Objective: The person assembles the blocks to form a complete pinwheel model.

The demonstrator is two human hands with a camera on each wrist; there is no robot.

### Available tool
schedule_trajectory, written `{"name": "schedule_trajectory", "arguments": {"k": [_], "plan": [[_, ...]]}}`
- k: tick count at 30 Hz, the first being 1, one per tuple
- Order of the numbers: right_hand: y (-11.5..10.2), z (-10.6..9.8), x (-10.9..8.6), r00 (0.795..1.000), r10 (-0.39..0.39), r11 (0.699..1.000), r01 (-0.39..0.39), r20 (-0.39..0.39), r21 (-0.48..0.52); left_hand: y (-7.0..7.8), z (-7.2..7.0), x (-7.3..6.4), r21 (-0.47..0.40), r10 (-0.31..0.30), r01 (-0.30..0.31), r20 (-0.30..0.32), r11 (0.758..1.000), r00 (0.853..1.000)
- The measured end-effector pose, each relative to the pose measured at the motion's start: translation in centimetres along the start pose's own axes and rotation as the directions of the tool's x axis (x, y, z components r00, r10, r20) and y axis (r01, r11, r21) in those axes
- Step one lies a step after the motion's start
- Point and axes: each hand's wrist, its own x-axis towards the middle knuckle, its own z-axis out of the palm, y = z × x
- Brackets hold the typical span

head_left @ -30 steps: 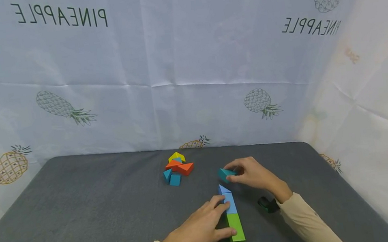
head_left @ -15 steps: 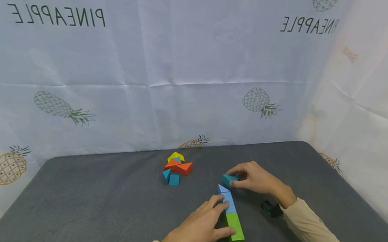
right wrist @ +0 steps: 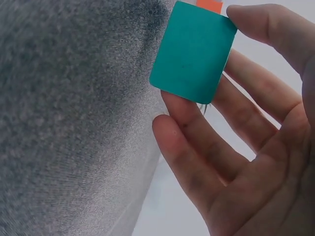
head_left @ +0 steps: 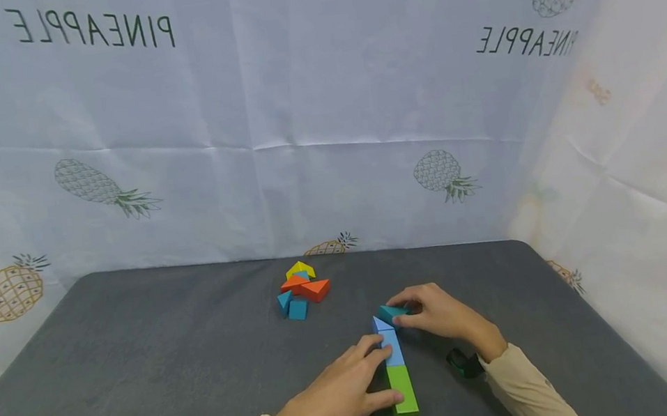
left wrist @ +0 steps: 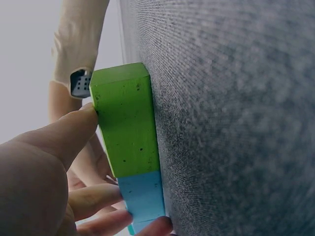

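My right hand (head_left: pixel 442 312) pinches a teal triangular block (head_left: pixel 390 314) between thumb and fingers, right at the far end of a row of blocks. In the right wrist view the block's flat teal face (right wrist: pixel 193 54) faces the camera. The row has a light-blue triangular block (head_left: pixel 381 325) at the far end, a light-blue rectangular block (head_left: pixel 392 349) in the middle and a green rectangular block (head_left: pixel 402 390) nearest. My left hand (head_left: pixel 339 393) rests along the row's left side, thumb on the green block and fingertips on the light-blue one.
Farther back on the dark grey table (head_left: pixel 159 371) is a small cluster: a yellow block (head_left: pixel 300 268), two orange triangular blocks (head_left: pixel 316 290) and several blue pieces (head_left: pixel 297 309). A pineapple-print cloth (head_left: pixel 319 97) hangs behind the table and at the right.
My right hand has brought the teal block nearer and down to the far end of the row. My left hand stays on the row.
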Motion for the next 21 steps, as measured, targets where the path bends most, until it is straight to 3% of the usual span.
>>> {"name": "schedule_trajectory", "arguments": {"k": [21], "plan": [[0.07,0.22,-0.07,0.998,0.004,0.999,-0.008,0.07,0.051,-0.12,-0.01,0.05,0.014,0.005,-0.005,-0.006,1.0,1.0]]}}
